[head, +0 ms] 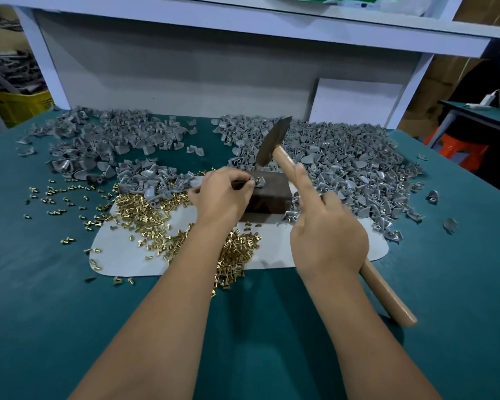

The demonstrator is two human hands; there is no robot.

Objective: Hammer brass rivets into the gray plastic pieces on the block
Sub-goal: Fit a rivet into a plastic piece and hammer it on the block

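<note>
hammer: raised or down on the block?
Raised. The hammer head hangs above the block, clear of it, handle gripped by the right hand.

brass rivets (145, 209), gray pcs (344, 157), teal table (41, 284)

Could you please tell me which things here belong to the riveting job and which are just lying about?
In use: hammer gripped by the right hand; block; gray piece pinched on it by the left hand; loose rivets; gray pieces; white mat.

Lying about: yellow crate; orange stool; white board.
</note>
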